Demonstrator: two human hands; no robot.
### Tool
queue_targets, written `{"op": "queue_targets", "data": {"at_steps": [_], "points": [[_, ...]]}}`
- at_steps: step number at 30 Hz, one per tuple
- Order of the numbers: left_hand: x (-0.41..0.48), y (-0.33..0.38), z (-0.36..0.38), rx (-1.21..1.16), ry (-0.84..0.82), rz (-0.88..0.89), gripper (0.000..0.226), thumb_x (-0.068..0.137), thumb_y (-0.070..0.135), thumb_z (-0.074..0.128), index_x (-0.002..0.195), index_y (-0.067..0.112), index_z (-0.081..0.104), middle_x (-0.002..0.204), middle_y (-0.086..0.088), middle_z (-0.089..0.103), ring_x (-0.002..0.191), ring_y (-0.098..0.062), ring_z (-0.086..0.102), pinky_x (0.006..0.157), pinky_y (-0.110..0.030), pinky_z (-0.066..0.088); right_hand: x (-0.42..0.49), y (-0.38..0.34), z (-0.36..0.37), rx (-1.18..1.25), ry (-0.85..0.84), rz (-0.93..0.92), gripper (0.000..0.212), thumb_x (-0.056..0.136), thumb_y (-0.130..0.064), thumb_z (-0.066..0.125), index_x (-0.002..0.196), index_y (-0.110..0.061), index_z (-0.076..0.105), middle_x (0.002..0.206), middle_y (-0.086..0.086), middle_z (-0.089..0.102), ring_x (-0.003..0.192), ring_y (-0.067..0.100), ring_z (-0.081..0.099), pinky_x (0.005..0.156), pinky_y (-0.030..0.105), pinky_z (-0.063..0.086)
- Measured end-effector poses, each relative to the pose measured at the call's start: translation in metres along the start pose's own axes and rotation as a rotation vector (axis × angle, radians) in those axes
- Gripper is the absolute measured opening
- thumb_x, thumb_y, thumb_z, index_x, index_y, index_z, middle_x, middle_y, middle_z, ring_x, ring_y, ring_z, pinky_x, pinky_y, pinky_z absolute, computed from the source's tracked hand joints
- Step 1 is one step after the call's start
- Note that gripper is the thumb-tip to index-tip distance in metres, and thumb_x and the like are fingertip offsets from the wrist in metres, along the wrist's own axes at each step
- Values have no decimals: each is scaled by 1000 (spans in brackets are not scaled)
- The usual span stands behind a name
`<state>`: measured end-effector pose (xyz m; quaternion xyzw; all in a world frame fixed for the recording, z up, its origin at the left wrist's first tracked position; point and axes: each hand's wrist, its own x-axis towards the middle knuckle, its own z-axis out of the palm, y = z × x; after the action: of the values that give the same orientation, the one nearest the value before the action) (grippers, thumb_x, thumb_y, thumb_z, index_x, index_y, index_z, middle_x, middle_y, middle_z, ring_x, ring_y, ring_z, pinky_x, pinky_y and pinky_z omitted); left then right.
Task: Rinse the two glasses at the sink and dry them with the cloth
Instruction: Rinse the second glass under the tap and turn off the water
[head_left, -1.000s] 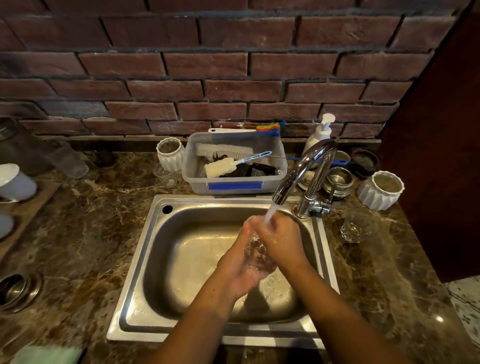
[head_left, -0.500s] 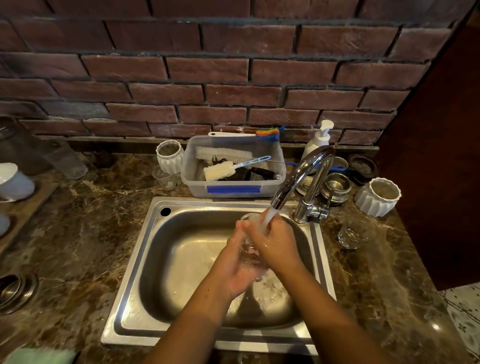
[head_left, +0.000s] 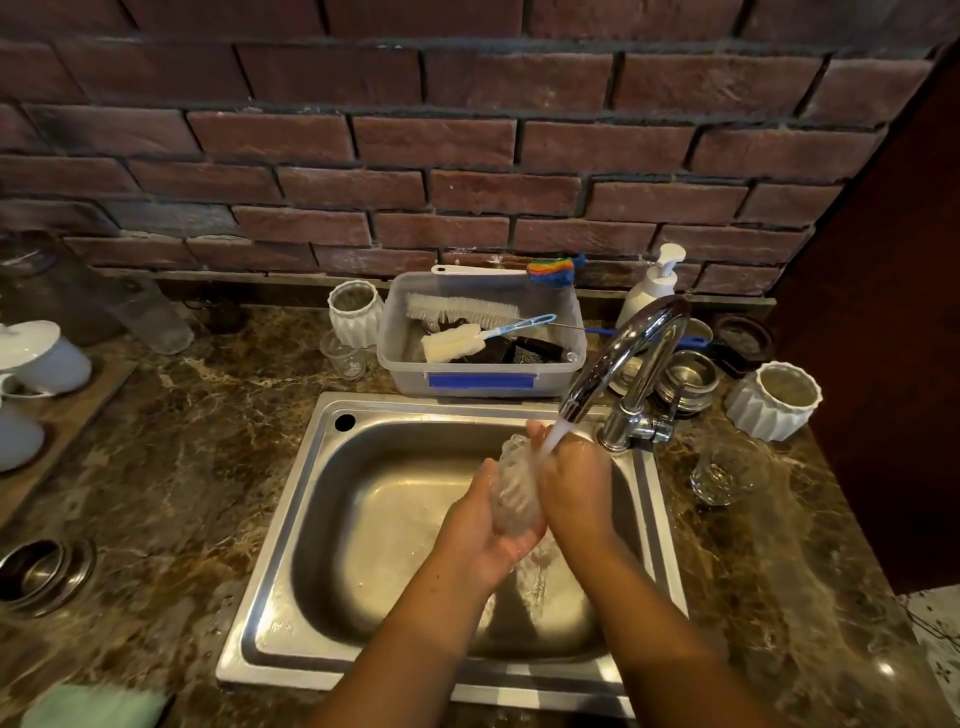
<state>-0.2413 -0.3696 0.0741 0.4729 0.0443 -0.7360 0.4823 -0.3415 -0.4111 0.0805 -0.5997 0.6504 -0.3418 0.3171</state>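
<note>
Both hands are together over the sink (head_left: 291, 540), clamped on one glass (head_left: 511, 488). The left hand (head_left: 480, 527) cups it from below and the left, palm up, with fingers curled round its base. The right hand (head_left: 576, 483) wraps its right side, knuckles up; how its fingertips lie is hidden behind the glass. The glass is clear with ribbed walls, tilted with its mouth towards the back wall, and held just under the spout. A white stream of water (head_left: 551, 439) falls from the tap (head_left: 623, 353) onto the glass and the right hand and runs off below them into the basin.

The sink is brushed steel, rectangular with rounded corners, set into a glossy brown marbled worktop (head_left: 171, 467). The tap is polished chrome with a high curved neck. A second glass (head_left: 722, 475), clear and short, stands upright on the worktop just right of the sink, well apart from both hands. The cloth (head_left: 93, 706), pale green and soft-looking, lies at the near left corner of the worktop, blurred at the frame's edge.

Behind the sink sits a translucent plastic tub (head_left: 483, 371) with a blue label, holding bristly brushes and a foam one. Beside it is a white ribbed pot (head_left: 356, 312), and another like it (head_left: 774, 400) is at the far right. The wall (head_left: 467, 156) is rough red brick.
</note>
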Motion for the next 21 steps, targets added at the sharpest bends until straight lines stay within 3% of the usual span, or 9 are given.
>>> {"op": "queue_targets", "data": {"at_steps": [3,7,9,11,13,15,17,19,21], "points": [[4,-3,-4,-86,30,4,38,98,41,60,118,9,68,116,-20,70,105,-35,68,87,-50,58,-27,6,8,-65,-47,-226,31,98,-41,51,81,-21,68,72,-4,66,68,10,64,62,33,56],[14,-2,-10,-105,-22,-18,48,91,44,66,125,9,70,121,-19,72,117,-35,67,93,-46,56,-49,2,6,-99,-35,-278,12,88,-29,72,97,-23,77,119,-1,67,118,15,54,96,27,48],[13,-3,-8,-86,-104,-42,52,87,42,70,126,8,70,130,-21,67,124,-36,63,102,-47,52,-56,-13,-3,-4,-13,-203,20,81,-17,81,100,-22,76,139,1,53,130,12,44,100,16,42],[11,-6,-4,-95,-167,-75,52,83,38,73,123,6,72,127,-20,69,120,-36,65,104,-45,49,-60,-21,-14,147,-53,-155,43,78,-9,83,112,-28,66,142,-4,46,126,3,46,94,4,42],[10,-10,-4,-110,-140,-89,50,76,36,75,115,4,76,118,-19,72,112,-36,68,104,-44,49,-58,-20,-21,300,-155,-96,66,75,-5,84,126,-33,51,137,-11,52,123,3,54,97,16,51],[11,-14,-6,-86,-60,-91,49,80,36,74,115,3,74,111,-20,74,110,-37,70,100,-44,52,-52,-12,-25,327,-268,-49,88,72,-14,87,141,-36,37,130,-13,60,120,8,61,96,33,57],[10,-16,-7,-72,-32,-100,44,87,36,69,113,1,75,103,-20,76,107,-36,71,93,-43,55,-44,-1,-27,308,-382,20,105,68,-26,90,149,-41,25,131,-11,63,121,10,62,98,37,56],[9,-16,-7,-29,-53,-93,39,88,36,66,94,1,81,94,-19,77,100,-34,70,96,-42,52,-37,5,-27,309,-427,88,101,63,-29,92,146,-36,34,129,-9,65,121,11,63,101,40,55],[6,-13,-5,59,-83,-68,38,85,37,64,94,5,83,98,-18,77,105,-33,68,106,-43,46,-32,11,-24,322,-383,146,91,57,-36,92,136,-28,48,126,-5,67,121,15,63,101,43,55]]}}
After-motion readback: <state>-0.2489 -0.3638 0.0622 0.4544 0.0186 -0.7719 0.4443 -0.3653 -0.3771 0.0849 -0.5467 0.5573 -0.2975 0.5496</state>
